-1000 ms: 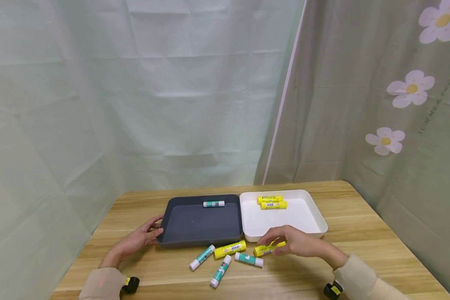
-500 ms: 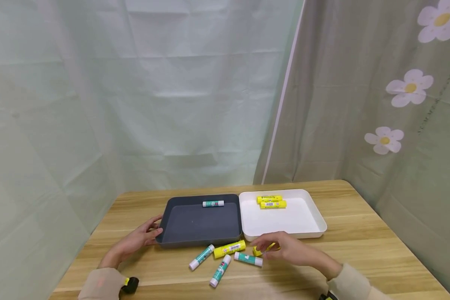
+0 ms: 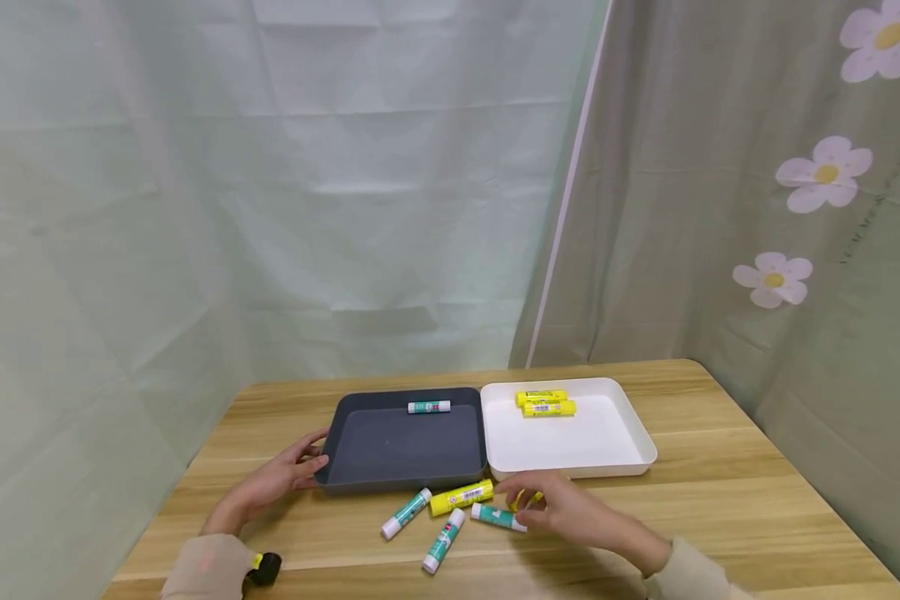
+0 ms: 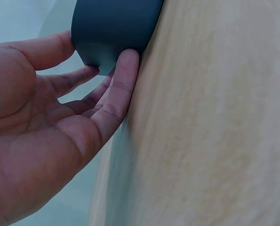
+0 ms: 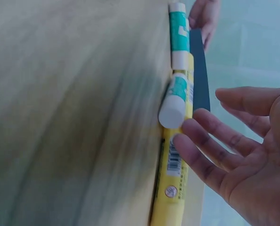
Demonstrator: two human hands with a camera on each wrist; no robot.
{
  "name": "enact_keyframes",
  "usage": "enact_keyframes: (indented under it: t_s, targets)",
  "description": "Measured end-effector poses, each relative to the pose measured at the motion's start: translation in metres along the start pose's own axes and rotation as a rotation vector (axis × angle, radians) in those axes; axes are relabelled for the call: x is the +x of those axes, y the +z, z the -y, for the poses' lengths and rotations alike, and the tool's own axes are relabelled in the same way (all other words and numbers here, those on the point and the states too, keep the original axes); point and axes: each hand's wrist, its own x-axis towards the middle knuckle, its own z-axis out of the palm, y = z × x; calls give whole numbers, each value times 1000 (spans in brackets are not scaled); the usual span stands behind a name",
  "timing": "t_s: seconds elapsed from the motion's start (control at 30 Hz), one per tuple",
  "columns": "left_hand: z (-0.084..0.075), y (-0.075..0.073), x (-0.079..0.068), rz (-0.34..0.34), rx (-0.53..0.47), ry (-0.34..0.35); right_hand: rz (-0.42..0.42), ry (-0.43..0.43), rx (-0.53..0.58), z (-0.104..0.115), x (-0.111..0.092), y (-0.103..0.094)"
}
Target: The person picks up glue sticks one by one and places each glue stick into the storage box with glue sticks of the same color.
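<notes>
Person's left hand is loosely open, fingers touching the dark tray; right hand is pretty relaxed too, holding nothing, just beside 1 green glue stick and 1 yellow glue stick on the table.

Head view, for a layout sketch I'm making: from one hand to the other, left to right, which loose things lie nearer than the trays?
Left hand, leftmost green glue stick, leftmost yellow glue stick, rightmost green glue stick, right hand; overlapping ones omitted.

Glue sticks obstruct the right hand's leftward way.
</notes>
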Motion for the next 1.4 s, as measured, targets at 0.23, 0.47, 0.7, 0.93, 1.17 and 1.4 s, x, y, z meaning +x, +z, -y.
enact_keyframes:
  t_s: [0.23, 0.47, 0.7, 0.93, 1.17, 1.4]
  targets:
    - [1, -1, 0, 3, 4, 7, -35, 24, -97, 0, 4, 12]
    - [1, 0, 0, 0, 3, 6, -26, -13, -154, 3, 6, 19]
    - [1, 1, 0, -13, 9, 0, 14, -35, -289, 1, 5, 25]
    - [1, 1, 0, -17, 7, 2, 53, -45, -357, 1, 2, 25]
    - [0, 1, 0, -32, 8, -3, 98, -98, -348, 0, 1, 25]
    - [0, 1, -1, -18, 10, 3, 171, -133, -364, -1, 1, 23]
